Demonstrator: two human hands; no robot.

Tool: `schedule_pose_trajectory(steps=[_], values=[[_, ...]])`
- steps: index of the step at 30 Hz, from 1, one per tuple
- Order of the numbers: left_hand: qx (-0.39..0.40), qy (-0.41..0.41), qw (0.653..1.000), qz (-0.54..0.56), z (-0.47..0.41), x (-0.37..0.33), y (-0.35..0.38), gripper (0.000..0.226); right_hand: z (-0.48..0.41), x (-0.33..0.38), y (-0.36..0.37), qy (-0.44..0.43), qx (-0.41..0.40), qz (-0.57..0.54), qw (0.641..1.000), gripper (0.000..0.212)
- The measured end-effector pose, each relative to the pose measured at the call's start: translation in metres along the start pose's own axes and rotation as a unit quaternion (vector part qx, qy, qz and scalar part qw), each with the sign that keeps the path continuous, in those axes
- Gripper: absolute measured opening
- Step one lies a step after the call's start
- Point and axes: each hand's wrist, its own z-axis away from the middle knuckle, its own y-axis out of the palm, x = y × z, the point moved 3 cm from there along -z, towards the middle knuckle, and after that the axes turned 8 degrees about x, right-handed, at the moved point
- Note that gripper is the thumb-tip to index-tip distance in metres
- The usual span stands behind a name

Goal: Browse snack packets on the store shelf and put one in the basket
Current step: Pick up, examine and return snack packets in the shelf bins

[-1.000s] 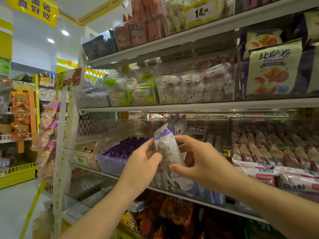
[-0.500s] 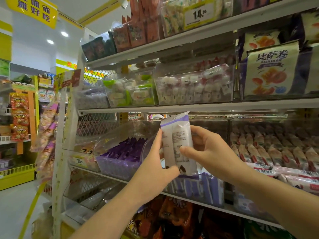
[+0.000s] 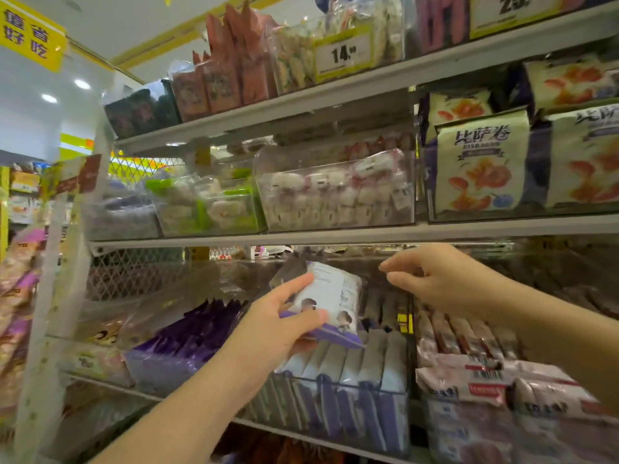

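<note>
Head-camera view of a store shelf, slightly blurred. A person's left hand point(image 3: 278, 326) holds one white and purple packet point(image 3: 335, 293) in front of the middle shelf, just above a clear bin point(image 3: 351, 396) packed with upright packets of the same kind. The left fingers point(image 3: 298, 283) and thumb are clamped on its left edge and lower front. The right hand point(image 3: 438, 279) hovers just to the right of the packet, apart from it, fingers loosely curled and holding nothing visible. The basket is out of view.

Likely risks: the packet looks slick and is gripped by one hand near one edge, so it could twist free and drop back into the bin or to the floor. Because the basket cannot be seen, lowering the packet blind could miss it.

The shelf board point(image 3: 335, 234) sits close overhead, and the bin's clear front stands just below, leaving a narrow gap for drawing the packet out. To the left is a bin of purple packets point(image 3: 187, 336); to the right lie pink packets point(image 3: 469, 380). Above are a bin of white sweets point(image 3: 335, 192), large bags point(image 3: 482, 165) and a yellow price tag point(image 3: 343, 55).
</note>
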Motion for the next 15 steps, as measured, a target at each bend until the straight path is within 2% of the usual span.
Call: schedule_pose_trajectory(steps=[4,7,12,15], values=[[0.035,-0.016,0.999,-0.027,-0.045,0.003,0.024,0.035,-0.014,-0.032,-0.002,0.043,0.053,0.062,0.996,0.035],[0.042,-0.018,0.997,-0.067,-0.081,0.011,0.041,0.035,-0.023,-0.048,0.002,0.051,0.039,0.086,0.994,0.036],[0.042,-0.042,0.992,-0.111,-0.127,0.032,0.057,0.034,-0.038,-0.055,0.009,0.008,0.036,0.046,0.998,0.033],[0.065,-0.007,0.976,-0.207,-0.146,0.039,0.070,0.034,-0.054,-0.055,0.015,-0.024,0.056,0.053,0.997,0.034]])
